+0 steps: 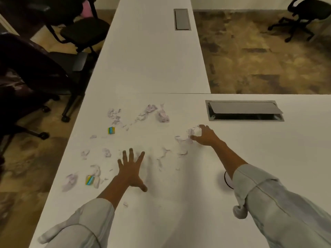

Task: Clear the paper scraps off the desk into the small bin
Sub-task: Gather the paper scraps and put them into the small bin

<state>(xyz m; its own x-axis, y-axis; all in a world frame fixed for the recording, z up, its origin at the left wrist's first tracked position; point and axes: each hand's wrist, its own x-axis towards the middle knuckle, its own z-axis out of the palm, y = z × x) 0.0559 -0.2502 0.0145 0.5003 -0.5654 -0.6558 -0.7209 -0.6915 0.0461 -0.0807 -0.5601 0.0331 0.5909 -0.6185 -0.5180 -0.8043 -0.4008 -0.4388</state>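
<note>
Several crumpled pale paper scraps (162,115) lie scattered over the white desk (197,203). Two small yellow-and-blue wrappers rest among them, one (111,130) farther back, one (89,179) near the left edge. My left hand (130,169) lies flat with fingers spread on the desk, among small scraps. My right hand (206,136) reaches forward, its fingers curled around a crumpled scrap (192,131), with more scraps (182,140) just left of it. A white round rim with a dark edge (228,179), possibly the small bin, peeks out from behind my right forearm.
An open cable hatch (244,110) is set in the desk behind my right hand. A second white desk (150,51) runs away ahead with its own hatch (182,19). Black office chairs (77,33) stand on the left; another chair (304,17) at the far right.
</note>
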